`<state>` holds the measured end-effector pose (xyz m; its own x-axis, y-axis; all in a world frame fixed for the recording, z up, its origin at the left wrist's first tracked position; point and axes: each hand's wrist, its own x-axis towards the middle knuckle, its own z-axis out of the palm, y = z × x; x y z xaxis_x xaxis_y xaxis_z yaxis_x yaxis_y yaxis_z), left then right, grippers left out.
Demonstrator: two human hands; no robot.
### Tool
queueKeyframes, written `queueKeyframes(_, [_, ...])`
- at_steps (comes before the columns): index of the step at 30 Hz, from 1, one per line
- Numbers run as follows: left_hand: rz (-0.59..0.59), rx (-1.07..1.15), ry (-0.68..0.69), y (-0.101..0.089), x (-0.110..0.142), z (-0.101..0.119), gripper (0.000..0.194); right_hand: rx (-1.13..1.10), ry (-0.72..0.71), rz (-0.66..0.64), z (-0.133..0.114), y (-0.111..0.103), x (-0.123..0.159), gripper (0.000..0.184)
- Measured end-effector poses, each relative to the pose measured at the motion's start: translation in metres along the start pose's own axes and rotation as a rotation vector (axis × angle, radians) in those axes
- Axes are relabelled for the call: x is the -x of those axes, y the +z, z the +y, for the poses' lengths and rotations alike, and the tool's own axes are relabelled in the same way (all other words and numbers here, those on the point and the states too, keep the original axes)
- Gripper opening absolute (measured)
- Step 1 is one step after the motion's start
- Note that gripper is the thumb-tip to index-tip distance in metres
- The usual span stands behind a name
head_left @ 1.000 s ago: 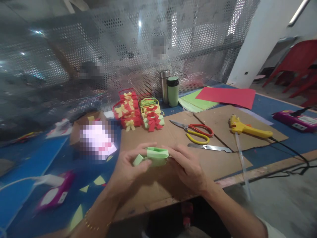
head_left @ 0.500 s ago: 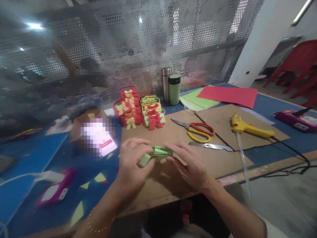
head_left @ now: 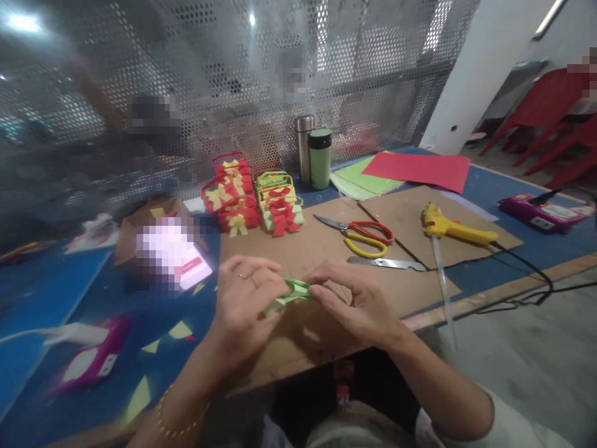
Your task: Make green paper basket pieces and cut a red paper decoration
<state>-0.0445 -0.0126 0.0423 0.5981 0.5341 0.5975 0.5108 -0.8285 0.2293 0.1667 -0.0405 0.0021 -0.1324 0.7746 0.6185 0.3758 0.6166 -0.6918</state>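
Observation:
A small folded green paper piece (head_left: 290,295) is pinched between both my hands above the brown cardboard sheet (head_left: 321,249). My left hand (head_left: 245,305), with a ring on one finger, curls round its left end. My right hand (head_left: 357,302) closes its fingertips on the right end. Most of the paper is hidden by my fingers.
Behind stand red paper baskets (head_left: 229,194) and green paper baskets (head_left: 278,202), a steel flask (head_left: 303,147) and a green cup (head_left: 319,158). Scissors (head_left: 361,233), a metal blade (head_left: 387,264) and a yellow glue gun (head_left: 454,230) lie to the right. Red paper (head_left: 417,169) lies far right.
The green paper piece has been flattened and squeezed narrower between my hands, which have closed in over it. The view has shifted slightly right and down.

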Motion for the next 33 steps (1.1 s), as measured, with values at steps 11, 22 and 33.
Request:
queueKeyframes(11, [-0.142, 0.28, -0.236, -0.005, 0.0, 0.003, 0.012, -0.306, 0.272, -0.176, 0.001, -0.005, -0.005, 0.023])
queueKeyframes(22, [-0.11, 0.25, -0.244, -0.007, -0.001, 0.004, 0.011, -0.345, 0.252, -0.192, 0.001, -0.012, 0.007, 0.029])
queueKeyframes(33, [-0.126, 0.278, -0.227, -0.006, 0.0, 0.003, 0.01, -0.59, 0.377, -0.136, 0.003, -0.008, 0.011, 0.03])
